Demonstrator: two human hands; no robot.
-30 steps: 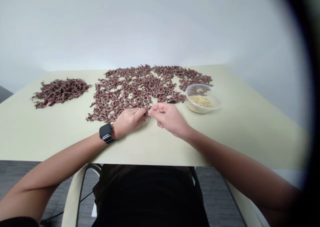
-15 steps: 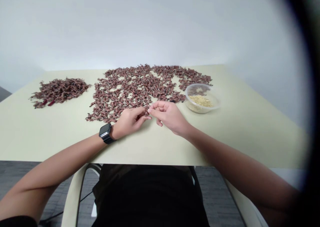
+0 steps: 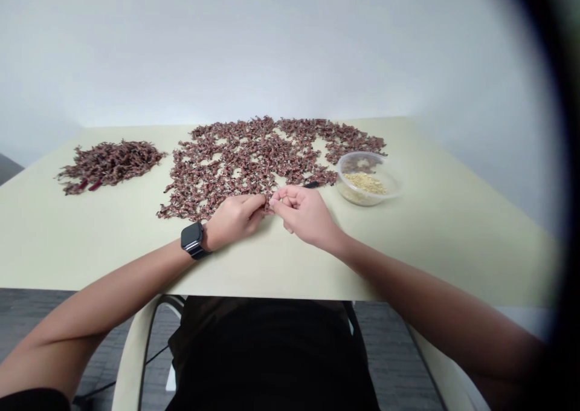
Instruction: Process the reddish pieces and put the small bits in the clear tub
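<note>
My left hand (image 3: 235,219), with a dark watch (image 3: 193,238) on its wrist, rests low over the table. Its thumb and fingers pinch a small dried reddish-brown piece (image 3: 268,207) of a kind I cannot make out. Facing it, my right hand (image 3: 308,214) is closed in a pinch, thumb and forefinger tips at the same piece. Just beyond both hands spreads a broad layer of similar dried, shrivelled brown pieces (image 3: 244,157). To the right stands a clear round plastic bowl (image 3: 392,188) with pale yellow bits (image 3: 366,183) inside.
A heaped pile of longer dried brown pieces (image 3: 113,162) lies at the left, two dark red ones at its front. A small black object (image 3: 311,185) lies behind my right hand. The pale table (image 3: 281,272) meets a white wall (image 3: 254,48) at the back.
My left thumb has drawn in under the fingers, closing the hand more. The right fingertips have shifted slightly down at the piece. The view has moved a little.
</note>
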